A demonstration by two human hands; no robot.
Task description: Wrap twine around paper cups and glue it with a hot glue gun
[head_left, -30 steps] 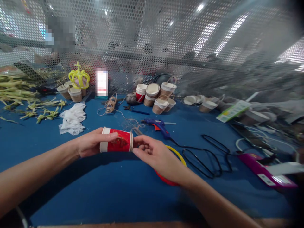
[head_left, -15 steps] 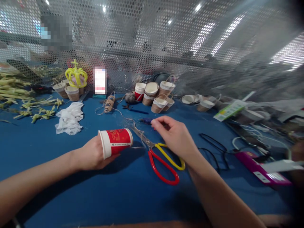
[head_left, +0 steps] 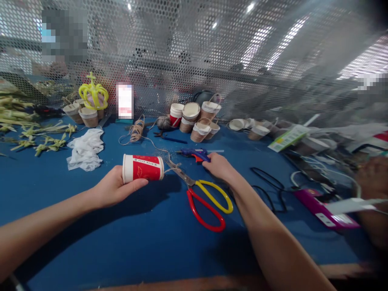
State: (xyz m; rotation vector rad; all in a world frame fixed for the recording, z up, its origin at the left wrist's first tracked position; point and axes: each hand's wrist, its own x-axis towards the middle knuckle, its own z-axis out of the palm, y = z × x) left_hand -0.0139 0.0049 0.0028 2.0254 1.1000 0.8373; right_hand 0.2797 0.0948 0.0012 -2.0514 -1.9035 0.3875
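**Paper cup [head_left: 144, 169] in my left hand [head_left: 113, 186], hot glue gun [head_left: 197, 154] at my right hand [head_left: 221, 166]**

Nearest me on the blue table [head_left: 136, 242] lie the scissors [head_left: 190, 182], one red loop and one yellow towards me, blades pointing away to the left. To their left, my left hand grasps the red-and-white paper cup, held on its side with the wide mouth to the left and the base to the right.

Beyond the scissors is the hot glue gun, farther off than the cup and to its right. Its barrel runs crosswise, nozzle to the left, handle slanting back towards me. My right hand is plainly the nearer one, right at that handle behind the red trigger; the left is well apart, off past the nozzle end. The back of my right hand hides the grip, so I can't tell whether my fingers are fully closed round it.

Farther on are a crumpled white cloth [head_left: 86, 149], a bundle of twine [head_left: 136, 131] and blue-handled pliers [head_left: 176, 140]. Past them stand brown cup baskets [head_left: 200, 132] and a yellow crown [head_left: 95, 99], before a perforated metal screen [head_left: 151, 48].
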